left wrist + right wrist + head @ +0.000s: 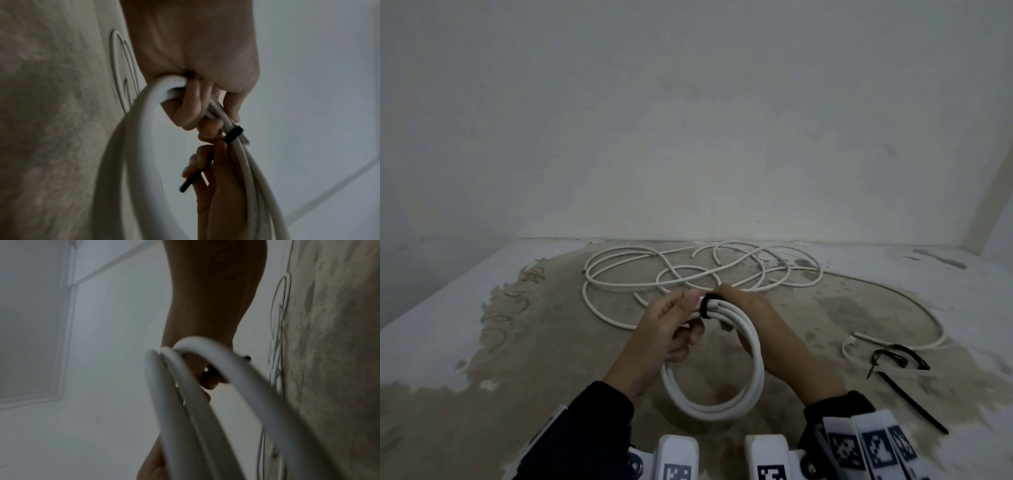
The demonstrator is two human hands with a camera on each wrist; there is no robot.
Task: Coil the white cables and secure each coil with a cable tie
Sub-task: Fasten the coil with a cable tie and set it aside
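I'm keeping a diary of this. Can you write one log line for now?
left hand: grips coil | right hand: pulls black tie | loose cables: waiting

i'm facing a plain pale wall point(688, 120), dull and faintly smudged in dim, flat light. below it lies a rough surface point(551, 342), brownish where the white coating has worn off, with white patches point(945, 281) left at both sides.
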